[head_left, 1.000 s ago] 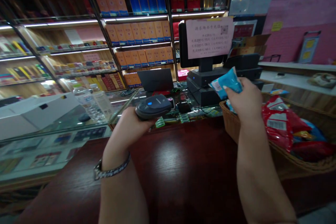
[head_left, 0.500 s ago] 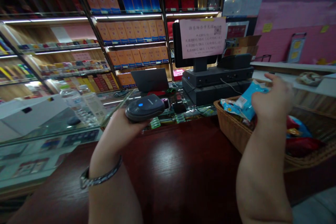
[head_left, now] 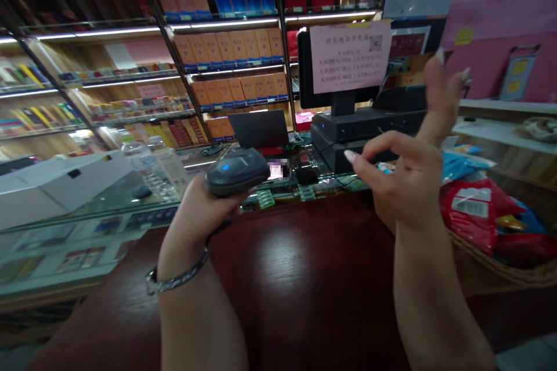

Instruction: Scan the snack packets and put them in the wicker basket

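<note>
My left hand (head_left: pixel 201 208) is closed round the grip of a dark grey barcode scanner (head_left: pixel 236 170) with a small blue light, held above the dark red wooden counter (head_left: pixel 300 278). My right hand (head_left: pixel 413 168) is raised over the counter's right side with fingers spread and nothing in it. Just behind and to the right of it lies a light blue snack packet (head_left: pixel 461 163) on top of red bags (head_left: pixel 472 211) in a wicker basket (head_left: pixel 491 264).
A cash register with a screen and a pink notice (head_left: pixel 350 57) stands behind the counter. A glass display case (head_left: pixel 87 208) carries a white box (head_left: pixel 52 182) and a plastic bottle (head_left: pixel 139 171). Shelves of orange, blue and red cartons (head_left: pixel 230 52) fill the back wall.
My right hand carried the blue packet right to the basket, let it go there, and has lifted up with fingers spread. The left hand kept hold of the scanner.
</note>
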A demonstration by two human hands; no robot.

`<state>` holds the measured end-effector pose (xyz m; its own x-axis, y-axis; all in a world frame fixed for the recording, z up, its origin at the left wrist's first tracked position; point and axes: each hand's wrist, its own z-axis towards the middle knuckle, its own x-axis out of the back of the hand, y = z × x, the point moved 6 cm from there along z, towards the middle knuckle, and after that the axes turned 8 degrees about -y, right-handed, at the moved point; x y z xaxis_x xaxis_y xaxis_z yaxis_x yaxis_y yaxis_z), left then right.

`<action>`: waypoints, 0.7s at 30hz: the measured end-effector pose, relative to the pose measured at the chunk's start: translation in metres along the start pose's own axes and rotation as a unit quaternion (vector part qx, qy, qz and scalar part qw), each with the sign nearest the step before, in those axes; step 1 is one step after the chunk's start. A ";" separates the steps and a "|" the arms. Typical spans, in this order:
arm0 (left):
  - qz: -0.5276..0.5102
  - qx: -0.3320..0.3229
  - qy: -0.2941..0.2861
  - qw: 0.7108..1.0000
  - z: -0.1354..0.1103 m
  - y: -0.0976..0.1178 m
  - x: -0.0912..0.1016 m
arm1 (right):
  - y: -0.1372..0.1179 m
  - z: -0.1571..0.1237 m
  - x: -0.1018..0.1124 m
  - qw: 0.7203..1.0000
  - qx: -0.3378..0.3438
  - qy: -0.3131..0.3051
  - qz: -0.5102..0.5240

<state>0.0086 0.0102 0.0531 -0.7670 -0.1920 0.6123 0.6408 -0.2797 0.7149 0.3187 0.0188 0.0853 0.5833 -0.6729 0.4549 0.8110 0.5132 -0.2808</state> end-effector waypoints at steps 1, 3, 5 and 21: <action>-0.031 -0.004 0.005 1.000 -0.004 0.001 0.002 | -0.009 -0.002 -0.008 0.999 0.033 -0.011 0.012; -0.079 -0.016 0.021 0.997 -0.012 0.005 0.008 | -0.021 -0.005 -0.036 0.993 0.097 -0.048 0.043; -0.091 -0.022 0.026 0.995 -0.018 0.007 0.011 | -0.030 -0.011 -0.074 0.980 0.143 -0.117 0.067; -0.010 -0.040 -0.016 0.999 -0.003 -0.002 0.007 | -0.009 -0.015 -0.139 0.986 0.061 -0.123 0.090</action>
<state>0.0016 0.0064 0.0552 -0.7775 -0.1550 0.6094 0.6191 -0.3584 0.6987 0.2310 0.1000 0.0120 0.6767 -0.4226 0.6029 0.6749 0.6833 -0.2785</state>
